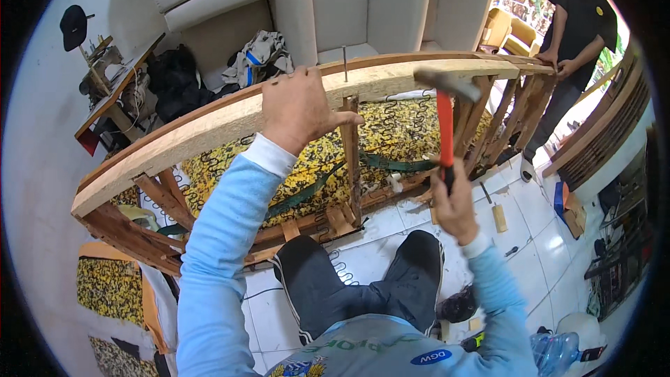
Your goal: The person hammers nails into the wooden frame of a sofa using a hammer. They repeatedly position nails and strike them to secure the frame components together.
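Note:
A long pale wooden beam [188,132] runs along the top of a wooden sofa frame [351,188] in front of me. My left hand [296,108] is closed over the beam, fingers across its top and thumb stretched along its near side. Just right of that hand, a long nail [345,63] stands upright in the wood. My right hand [455,206] grips the dark end of a red-handled hammer [445,126]. The hammer's metal head is raised, slightly blurred, to the right of the nail, apart from it.
Another person [576,28] in dark clothes holds the frame's far right end. Behind the frame stand beige sofas [342,14]; yellow-black speckled foam [391,126] shows through it. A cluttered work table [118,91] is at left. Wood scraps [500,218] lie on the tiles, with plastic bottles [555,352] lower right.

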A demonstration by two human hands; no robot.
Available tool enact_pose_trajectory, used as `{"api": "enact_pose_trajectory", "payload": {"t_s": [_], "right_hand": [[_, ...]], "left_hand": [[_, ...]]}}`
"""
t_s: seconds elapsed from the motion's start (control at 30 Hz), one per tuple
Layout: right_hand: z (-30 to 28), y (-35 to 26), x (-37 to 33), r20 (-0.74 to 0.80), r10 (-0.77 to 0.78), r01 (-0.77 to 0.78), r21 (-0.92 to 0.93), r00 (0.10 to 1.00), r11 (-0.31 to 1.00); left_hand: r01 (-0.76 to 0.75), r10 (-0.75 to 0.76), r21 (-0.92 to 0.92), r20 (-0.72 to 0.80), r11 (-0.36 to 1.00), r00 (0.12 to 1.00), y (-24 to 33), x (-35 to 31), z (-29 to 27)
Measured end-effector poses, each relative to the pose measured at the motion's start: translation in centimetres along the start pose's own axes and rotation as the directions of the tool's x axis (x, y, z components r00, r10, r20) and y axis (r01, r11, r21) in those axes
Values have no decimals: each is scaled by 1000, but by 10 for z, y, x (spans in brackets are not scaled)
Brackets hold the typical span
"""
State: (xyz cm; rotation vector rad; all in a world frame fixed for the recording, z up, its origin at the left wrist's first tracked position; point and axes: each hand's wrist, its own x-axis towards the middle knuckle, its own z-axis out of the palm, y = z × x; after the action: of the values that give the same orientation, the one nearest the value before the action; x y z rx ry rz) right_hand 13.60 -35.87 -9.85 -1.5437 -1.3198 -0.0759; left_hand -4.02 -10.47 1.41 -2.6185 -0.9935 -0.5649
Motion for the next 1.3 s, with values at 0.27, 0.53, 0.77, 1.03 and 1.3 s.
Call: {"api": "enact_pose_trajectory", "payload": {"t_s": [0.27,0.53,0.77,1.03,1.3], "right_hand": [[124,62,-37,-120,109,-98,96,987,991],[148,91,-23,-157,-71,72,-2,985,997],[136,79,-21,-172,-53,67,77,984,995],[131,91,-20,-134,-73,75,8,988,997],[64,26,14,2,150,-143,313,989,939]], "left_hand": [[59,-62,39,68,997,996,2,-3,-1],[83,-83,4,33,997,996,6,-3,0],[88,-89,6,34,996,996,6,-1,3],[136,-134,-7,127,991,983,11,1,-9],[110,-110,6,69,994,992,4,-2,-2]]}}
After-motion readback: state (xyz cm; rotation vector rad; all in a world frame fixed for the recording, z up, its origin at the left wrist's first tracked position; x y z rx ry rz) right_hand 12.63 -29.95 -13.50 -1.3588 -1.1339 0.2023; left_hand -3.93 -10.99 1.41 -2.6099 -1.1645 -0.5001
